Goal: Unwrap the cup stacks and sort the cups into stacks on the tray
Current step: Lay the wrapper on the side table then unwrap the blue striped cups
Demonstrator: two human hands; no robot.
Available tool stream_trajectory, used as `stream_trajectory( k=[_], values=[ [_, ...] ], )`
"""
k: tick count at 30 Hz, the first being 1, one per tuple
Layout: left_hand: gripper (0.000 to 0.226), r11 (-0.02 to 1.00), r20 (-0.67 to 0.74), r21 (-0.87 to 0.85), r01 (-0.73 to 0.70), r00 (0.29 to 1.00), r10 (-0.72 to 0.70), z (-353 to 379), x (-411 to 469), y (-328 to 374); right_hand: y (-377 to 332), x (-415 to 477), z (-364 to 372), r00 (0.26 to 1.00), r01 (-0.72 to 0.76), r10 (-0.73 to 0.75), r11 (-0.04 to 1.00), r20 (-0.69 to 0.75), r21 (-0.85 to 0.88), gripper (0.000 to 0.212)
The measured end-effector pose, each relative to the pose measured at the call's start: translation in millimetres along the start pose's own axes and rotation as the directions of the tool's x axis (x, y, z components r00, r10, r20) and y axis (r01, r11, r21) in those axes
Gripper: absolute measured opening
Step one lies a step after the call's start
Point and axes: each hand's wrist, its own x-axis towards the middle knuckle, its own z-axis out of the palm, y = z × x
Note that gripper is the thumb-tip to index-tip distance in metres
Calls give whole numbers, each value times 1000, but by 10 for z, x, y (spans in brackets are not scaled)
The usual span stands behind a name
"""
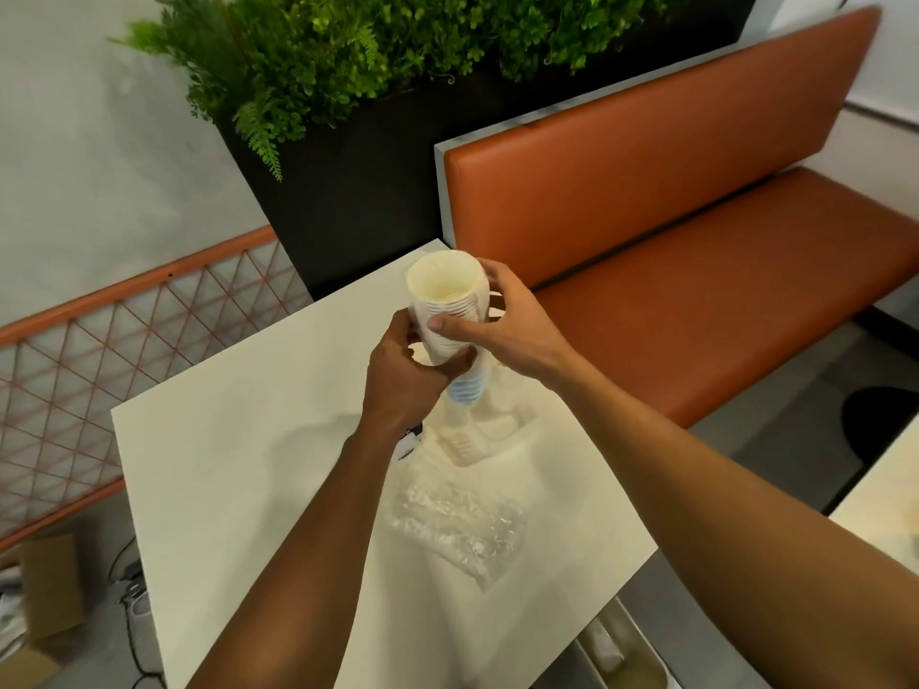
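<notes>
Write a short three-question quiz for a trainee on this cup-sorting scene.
1. True or false: only the right hand holds the cup stack.
2. Where does the crumpled clear wrap lie?
A. on the orange bench
B. on the table, nearer the person than the tray
C. inside the cup stack
3. Fill in: the cup stack's open mouth faces ____.
Key: 1 false, the left hand grips it too. 2 B. 3 up, towards the camera.
</notes>
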Motion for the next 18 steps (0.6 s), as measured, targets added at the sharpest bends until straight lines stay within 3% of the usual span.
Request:
stream_trajectory(
  k=[6, 11, 15, 18],
  values=[
    [69, 995, 69, -89, -40, 997, 47, 144, -214, 312, -110, -185, -194, 996, 35, -27, 996, -90, 84, 70],
    [87, 982, 330, -189, -17, 941, 80, 323, -394, 416, -94, -537, -645, 973, 30, 24, 973, -231, 230, 70],
    [107, 989, 497, -122, 83, 867, -12, 697, -676, 461, -106, -928, -1026, 940, 82, 33, 944, -340, 320, 60],
    [72, 974, 524, -152, 171, 849, -67, 1015, -922, 531, -77, -1222, -1244, 924, 93, 36, 945, -380, 315, 56]
  ],
)
